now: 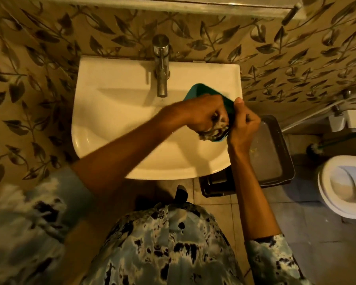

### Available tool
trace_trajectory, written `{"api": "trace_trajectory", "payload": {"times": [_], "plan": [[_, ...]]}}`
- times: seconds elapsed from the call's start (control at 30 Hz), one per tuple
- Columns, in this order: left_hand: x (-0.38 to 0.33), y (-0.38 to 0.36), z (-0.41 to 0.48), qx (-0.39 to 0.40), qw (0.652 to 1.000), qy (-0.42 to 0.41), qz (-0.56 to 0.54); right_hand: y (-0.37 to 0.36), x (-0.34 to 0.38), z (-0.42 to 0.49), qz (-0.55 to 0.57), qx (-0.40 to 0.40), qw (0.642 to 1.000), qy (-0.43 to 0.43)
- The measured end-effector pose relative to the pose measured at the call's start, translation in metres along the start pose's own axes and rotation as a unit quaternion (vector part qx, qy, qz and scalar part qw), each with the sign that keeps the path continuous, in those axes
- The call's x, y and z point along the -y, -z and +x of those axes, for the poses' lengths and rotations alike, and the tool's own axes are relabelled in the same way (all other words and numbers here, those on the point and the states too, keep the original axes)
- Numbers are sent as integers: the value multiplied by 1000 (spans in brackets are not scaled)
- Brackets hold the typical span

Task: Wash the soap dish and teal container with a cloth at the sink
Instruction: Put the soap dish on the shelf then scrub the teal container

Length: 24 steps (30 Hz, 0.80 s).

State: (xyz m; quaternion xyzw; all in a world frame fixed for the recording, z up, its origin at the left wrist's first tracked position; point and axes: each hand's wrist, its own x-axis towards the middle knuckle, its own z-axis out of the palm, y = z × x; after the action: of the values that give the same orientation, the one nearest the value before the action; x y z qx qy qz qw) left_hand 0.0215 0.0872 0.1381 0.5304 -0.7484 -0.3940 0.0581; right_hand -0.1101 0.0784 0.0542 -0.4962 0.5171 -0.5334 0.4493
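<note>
The teal container (199,91) is held tilted over the right side of the white sink (115,112). My right hand (244,125) grips its right edge, thumb up against the rim. My left hand (203,114) is closed on a soapy, dark cloth (216,131) and presses it inside the container near its lower end. Most of the container is hidden behind both hands. I cannot see a soap dish in this view.
A steel tap (161,64) stands at the back of the sink, no water visibly running. A dark bin (273,153) sits on the floor right of the sink. A white toilet (345,186) is at the far right. Leaf-patterned tiles cover the wall.
</note>
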Motion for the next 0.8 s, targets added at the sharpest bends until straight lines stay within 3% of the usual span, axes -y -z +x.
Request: {"api": "trace_trajectory", "payload": {"times": [0.13,0.2,0.3,0.37,0.5,0.63,0.8], "plan": [[42,34,-46,60,998,-27,-24,10,-4,8,-5,-13,1000,-14],[74,36,-71,8,994,41,-104,15,-5,17,2,-25,1000,-19],[108,21,-95,-95,952,159,-242,17,-6,24,6,-12,1000,-15],[112,6,-97,-126,925,183,-309,13,-6,27,18,14,1000,-16],[96,-14,-82,-176,850,187,-461,5,-5,36,61,137,988,-32],[79,-21,-69,-148,739,218,-620,7,2,41,64,304,950,-3],[78,-25,-68,-118,691,222,-678,12,24,53,-71,429,900,37]]}}
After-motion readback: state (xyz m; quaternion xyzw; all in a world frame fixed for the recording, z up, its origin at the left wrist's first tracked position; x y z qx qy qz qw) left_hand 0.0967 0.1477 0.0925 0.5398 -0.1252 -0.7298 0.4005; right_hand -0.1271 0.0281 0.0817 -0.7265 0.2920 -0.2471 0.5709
